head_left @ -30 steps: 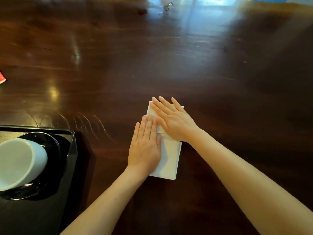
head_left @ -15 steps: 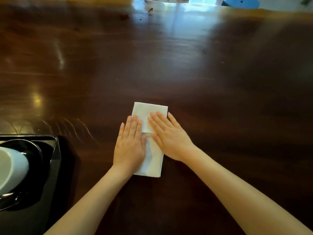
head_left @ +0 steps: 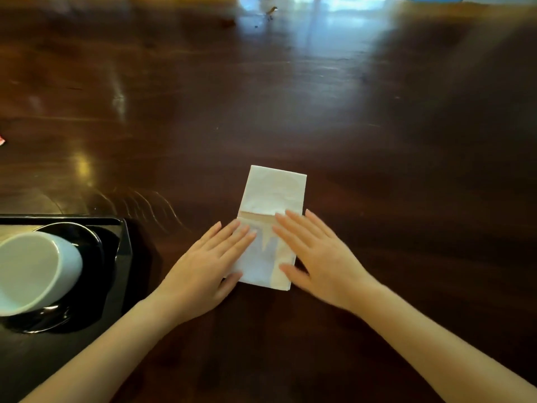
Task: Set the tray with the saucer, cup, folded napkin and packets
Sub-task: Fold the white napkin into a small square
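A white folded napkin (head_left: 273, 196) lies flat on the dark wooden table. My left hand (head_left: 206, 266) rests flat on its lower left part, fingers spread. My right hand (head_left: 316, 257) lies flat on its lower right edge, fingers apart. Neither hand grips anything. At the left, a black tray (head_left: 123, 245) holds a black saucer (head_left: 87, 237) with a white cup (head_left: 35, 269) on it, tilted to one side. A red packet (head_left: 1, 140) shows only as a sliver at the far left edge.
The dark glossy table (head_left: 377, 170) stretches far ahead and to the right. Small specks (head_left: 271, 11) lie near the far edge.
Both hands have slid down the napkin toward me and moved apart, uncovering its upper half and middle. The view shifted, so more of the tray shows than half a second ago.
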The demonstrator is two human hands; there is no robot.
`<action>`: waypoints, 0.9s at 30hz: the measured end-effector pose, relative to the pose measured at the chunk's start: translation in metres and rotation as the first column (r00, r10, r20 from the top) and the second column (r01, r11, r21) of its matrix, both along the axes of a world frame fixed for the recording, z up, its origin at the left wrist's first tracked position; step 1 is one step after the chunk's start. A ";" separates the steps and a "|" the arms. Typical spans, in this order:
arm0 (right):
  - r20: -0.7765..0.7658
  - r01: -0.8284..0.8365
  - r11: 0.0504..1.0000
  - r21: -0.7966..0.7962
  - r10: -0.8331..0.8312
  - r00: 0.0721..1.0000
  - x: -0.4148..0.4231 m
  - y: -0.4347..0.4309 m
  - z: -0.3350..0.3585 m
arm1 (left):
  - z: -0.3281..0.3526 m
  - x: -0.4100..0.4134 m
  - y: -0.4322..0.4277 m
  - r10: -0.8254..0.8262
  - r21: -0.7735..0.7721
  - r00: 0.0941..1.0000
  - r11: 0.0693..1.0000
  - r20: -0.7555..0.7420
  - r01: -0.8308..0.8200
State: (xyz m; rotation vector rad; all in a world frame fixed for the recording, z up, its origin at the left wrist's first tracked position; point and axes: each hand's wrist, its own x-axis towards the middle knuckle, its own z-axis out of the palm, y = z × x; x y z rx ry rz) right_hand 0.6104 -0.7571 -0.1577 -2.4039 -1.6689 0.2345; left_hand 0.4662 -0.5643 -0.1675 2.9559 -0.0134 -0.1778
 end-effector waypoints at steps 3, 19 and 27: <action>0.101 -0.089 0.992 -0.090 0.098 0.990 -0.027 -0.011 -0.009 | -0.003 -0.017 0.008 -0.087 0.068 0.991 0.993 -0.102 0.094; 0.000 -0.027 0.999 0.040 0.027 1.000 -0.035 -0.005 -0.012 | -0.003 -0.005 0.007 -0.063 -0.122 0.975 0.988 0.213 0.090; -0.406 0.309 0.915 0.257 -0.188 0.894 0.006 0.000 0.003 | 0.025 0.015 0.016 0.271 -0.677 0.947 0.731 0.174 -0.085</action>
